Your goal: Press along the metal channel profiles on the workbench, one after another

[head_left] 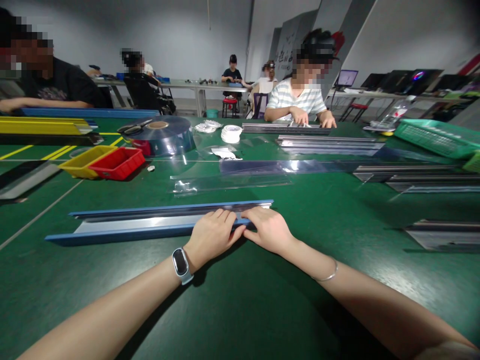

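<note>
A long blue channel profile (127, 237) with a pale, shiny inner face lies on the green table in front of me. My left hand (213, 231) grips its near wall right of the middle, thumb on the near side and fingers curled over the edge. Close beside it, my right hand (268, 229) pinches the same wall near the profile's right end. The two thumbs almost meet. My fingertips are partly hidden inside the channel.
Clear plastic strips (232, 184) lie just beyond the profile. Farther back are a red bin (118, 164), a yellow bin (84, 162), a large film roll (168, 137) with scissors (137, 127), and white tape rolls (231, 133). Grey profiles (442, 235) lie right. A co-worker (298, 97) sits opposite.
</note>
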The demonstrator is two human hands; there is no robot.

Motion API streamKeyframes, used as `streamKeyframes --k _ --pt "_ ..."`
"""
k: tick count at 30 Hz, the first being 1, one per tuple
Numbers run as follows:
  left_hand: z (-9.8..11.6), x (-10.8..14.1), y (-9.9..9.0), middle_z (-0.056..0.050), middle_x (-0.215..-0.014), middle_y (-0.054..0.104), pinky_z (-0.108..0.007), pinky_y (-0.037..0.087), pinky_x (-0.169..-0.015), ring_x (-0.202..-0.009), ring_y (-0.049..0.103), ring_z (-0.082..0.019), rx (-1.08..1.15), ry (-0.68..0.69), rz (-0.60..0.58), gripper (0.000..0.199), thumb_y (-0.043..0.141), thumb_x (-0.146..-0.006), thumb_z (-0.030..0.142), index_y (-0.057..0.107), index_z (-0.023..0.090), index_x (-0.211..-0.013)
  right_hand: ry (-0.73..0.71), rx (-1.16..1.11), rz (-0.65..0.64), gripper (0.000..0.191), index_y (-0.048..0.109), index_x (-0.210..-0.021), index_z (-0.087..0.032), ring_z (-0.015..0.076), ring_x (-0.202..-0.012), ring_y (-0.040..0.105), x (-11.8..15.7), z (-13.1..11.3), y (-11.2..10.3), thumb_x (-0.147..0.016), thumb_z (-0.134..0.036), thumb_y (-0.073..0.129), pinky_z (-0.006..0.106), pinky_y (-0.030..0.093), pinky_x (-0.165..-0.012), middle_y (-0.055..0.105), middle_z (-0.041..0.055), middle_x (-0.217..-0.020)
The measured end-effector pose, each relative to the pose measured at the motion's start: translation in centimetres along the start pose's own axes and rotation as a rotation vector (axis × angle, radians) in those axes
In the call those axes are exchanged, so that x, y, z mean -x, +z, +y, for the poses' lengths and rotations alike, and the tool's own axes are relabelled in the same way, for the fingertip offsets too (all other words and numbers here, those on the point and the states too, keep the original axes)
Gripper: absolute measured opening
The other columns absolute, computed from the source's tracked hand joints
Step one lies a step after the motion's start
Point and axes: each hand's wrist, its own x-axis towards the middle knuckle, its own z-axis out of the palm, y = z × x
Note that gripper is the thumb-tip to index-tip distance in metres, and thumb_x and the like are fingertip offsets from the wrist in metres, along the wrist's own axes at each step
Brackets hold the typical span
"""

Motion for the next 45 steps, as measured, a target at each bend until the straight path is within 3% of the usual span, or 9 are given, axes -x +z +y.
streamKeyframes --k 10,16,31,36,41,45 --pt "0.1 0.2 0.0 -0.005 -0.073 0.055 -0.029 0.038 -0.061 -0.07 0.051 -0.017 -0.001 0.037 -0.023 0.027 0.036 -0.086 0.037 0.052 0.015 -0.087 -0.004 0.005 -0.066 0.034 0.047 -0.109 -0.018 0.0172 -0.085 0.054 0.1 -0.3 -0.6 -0.079 -0.034 0.048 0.027 0.04 -0.073 0.06 0.0055 -0.09" --pt "0.2 0.2 0.0 -0.005 -0.074 0.055 -0.03 0.039 -0.063 -0.071 0.051 -0.017 0.01 0.031 0.0 0.024 0.037 -0.086 0.034 0.052 0.016 -0.088 -0.043 -0.044 -0.008 0.036 0.046 -0.111 -0.018 0.0168 -0.089 0.052 0.2 -0.4 -0.5 -0.078 -0.032 0.05 0.028 0.039 -0.077 0.059 0.0052 -0.096" --pt "-0.2 0.0 0.5 -0.005 -0.068 0.054 -0.028 0.039 -0.061 -0.067 0.052 -0.016 -0.028 0.089 0.012 0.029 0.035 -0.087 0.036 0.054 0.014 -0.082 -0.047 0.095 -0.066 0.027 0.052 -0.096 -0.017 0.0164 -0.077 0.053 -0.2 -0.5 -0.4 -0.079 -0.038 0.047 0.025 0.034 -0.063 0.058 0.0049 -0.081" --pt "-0.3 0.3 0.5 -0.005 -0.069 0.054 -0.029 0.039 -0.061 -0.068 0.052 -0.017 -0.043 0.106 0.01 0.029 0.035 -0.088 0.037 0.053 0.015 -0.081 -0.098 0.121 -0.008 0.026 0.054 -0.094 -0.017 0.0163 -0.076 0.052 0.2 -0.5 -0.5 -0.08 -0.037 0.046 0.026 0.035 -0.065 0.058 0.0053 -0.078" --pt "-0.4 1.0 -0.3 -0.005 -0.067 0.054 -0.029 0.038 -0.06 -0.066 0.052 -0.016 -0.046 0.032 0.046 0.029 0.037 -0.087 0.035 0.053 0.014 -0.074 -0.066 0.106 0.099 0.033 0.053 -0.099 -0.016 0.0168 -0.077 0.054 0.7 0.0 -0.5 -0.083 -0.041 0.042 0.027 0.037 -0.07 0.059 0.0066 -0.077" --pt "-0.2 1.0 -0.7 -0.006 -0.07 0.054 -0.029 0.039 -0.061 -0.069 0.051 -0.017 -0.056 0.027 0.055 0.026 0.039 -0.085 0.033 0.054 0.014 -0.076 -0.073 0.075 0.087 0.029 0.053 -0.098 -0.016 0.0167 -0.079 0.054 0.8 -0.1 -0.2 -0.083 -0.038 0.043 0.027 0.038 -0.072 0.06 0.0065 -0.08"
